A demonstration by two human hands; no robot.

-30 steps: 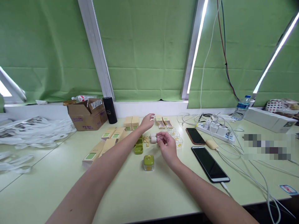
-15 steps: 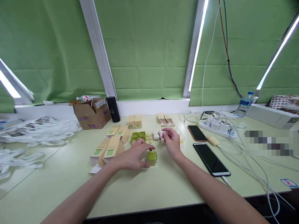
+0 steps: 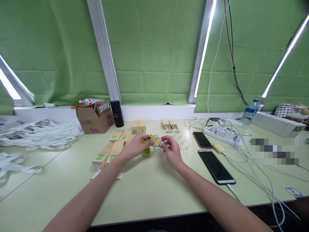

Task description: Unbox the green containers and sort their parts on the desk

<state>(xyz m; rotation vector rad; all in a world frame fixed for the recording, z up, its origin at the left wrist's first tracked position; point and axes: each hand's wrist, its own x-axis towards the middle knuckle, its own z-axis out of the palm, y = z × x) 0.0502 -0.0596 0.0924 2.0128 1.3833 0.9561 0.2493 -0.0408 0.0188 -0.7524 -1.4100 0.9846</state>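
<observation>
My left hand (image 3: 136, 146) grips a small clear square jar with a green lid (image 3: 156, 141), tipped on its side above the table. Its base, with a yellow spot, faces toward the right. At that end are the closed fingertips of my right hand (image 3: 172, 149), pinching its edge; whether anything else small is between them is hidden. Just below the jar, a green square cup (image 3: 146, 152) shows partly behind my left fingers. Several clear cups with yellow spots (image 3: 184, 146) stand right of my right hand.
Tan cartons with green labels (image 3: 117, 148) lie to the left; more small boxes (image 3: 138, 125) stand behind. Two phones (image 3: 216, 167), a power strip (image 3: 224, 135) and loose cables occupy the right side. White ribbons (image 3: 43, 133), a cardboard box (image 3: 95, 120) and a black cylinder (image 3: 117, 113) are at the far left.
The jar stood upright on the table beside my left hand; now it is lifted, tilted and farther from me. My right hand has come away from the white rolls to the jar.
</observation>
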